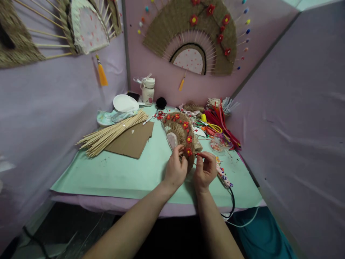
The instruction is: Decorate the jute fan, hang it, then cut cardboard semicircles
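A small twine-wrapped fan (pixel 185 133) with red, yellow-centred flowers lies tilted on the table in front of me. My left hand (pixel 176 167) grips its lower part, with curled fingers over the twine beside the lowest flower (pixel 189 151). At the fan's right edge, the fingertips of my right hand (pixel 205 169) pinch a small red piece (pixel 198 154), perhaps a bead at a stick's end; its exact kind is too small to tell. A pale half-round patch (pixel 171 139) shows at the fan's inner side.
A floral-patterned glue gun (pixel 223 174) with a black cord lies right of my hand. Bamboo sticks (pixel 113 135) rest on cardboard (pixel 134 142) at left. Behind are a bottle (pixel 148 91), red pipe cleaners (pixel 222 124) and a clear bead bowl (pixel 220 142). A larger fan (pixel 194 32) hangs behind.
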A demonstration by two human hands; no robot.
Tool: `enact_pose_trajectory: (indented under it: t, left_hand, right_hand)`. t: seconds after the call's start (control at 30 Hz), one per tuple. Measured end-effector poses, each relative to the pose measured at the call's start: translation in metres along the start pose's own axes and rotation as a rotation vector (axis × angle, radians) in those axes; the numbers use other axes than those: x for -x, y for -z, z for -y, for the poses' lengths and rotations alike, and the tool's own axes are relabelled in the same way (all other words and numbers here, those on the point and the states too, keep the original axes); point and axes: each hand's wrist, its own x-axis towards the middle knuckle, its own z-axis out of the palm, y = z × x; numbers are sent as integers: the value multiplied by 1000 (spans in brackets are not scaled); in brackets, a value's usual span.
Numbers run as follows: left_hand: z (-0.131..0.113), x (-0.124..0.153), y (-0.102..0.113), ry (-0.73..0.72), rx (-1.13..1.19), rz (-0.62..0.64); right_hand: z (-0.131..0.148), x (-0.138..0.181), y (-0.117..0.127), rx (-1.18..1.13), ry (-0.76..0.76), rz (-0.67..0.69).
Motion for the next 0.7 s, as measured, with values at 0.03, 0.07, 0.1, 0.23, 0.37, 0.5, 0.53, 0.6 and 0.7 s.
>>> enact_pose_trajectory:
  t: [0.03, 0.07, 0.1, 0.23, 0.37, 0.5, 0.53, 0.6, 0.7]
  left_hand:
    - [0, 0, 0, 3, 3, -4]
    - [1, 0, 0, 5, 5, -7]
    - [1, 0, -1, 6, 7, -7]
    - [3, 1, -1, -2, 7, -4]
    - [3, 0, -1, -14, -1, 2]
    - [2, 0, -1, -14, -8, 2]
    - [2, 0, -1, -15, -9, 2]
    - [1, 0, -1, -16, -6, 1]
    - [1, 0, -1, -9, 2, -4]
  right_hand:
    - [-1, 0, 0, 6, -6, 0]
    - [-2, 0, 0, 18, -12, -1]
    - [-3, 0, 0, 35, -21, -4]
    - [-5, 1, 0, 95, -47, -10]
    - [-4, 1, 0, 107, -44, 1]
    - [-3, 2, 1, 71, -36, -8]
    - [-3, 2, 1, 57, -34, -11]
    - [-4, 2, 1, 48, -31, -13]
    - [-4, 1, 1, 54, -29, -11]
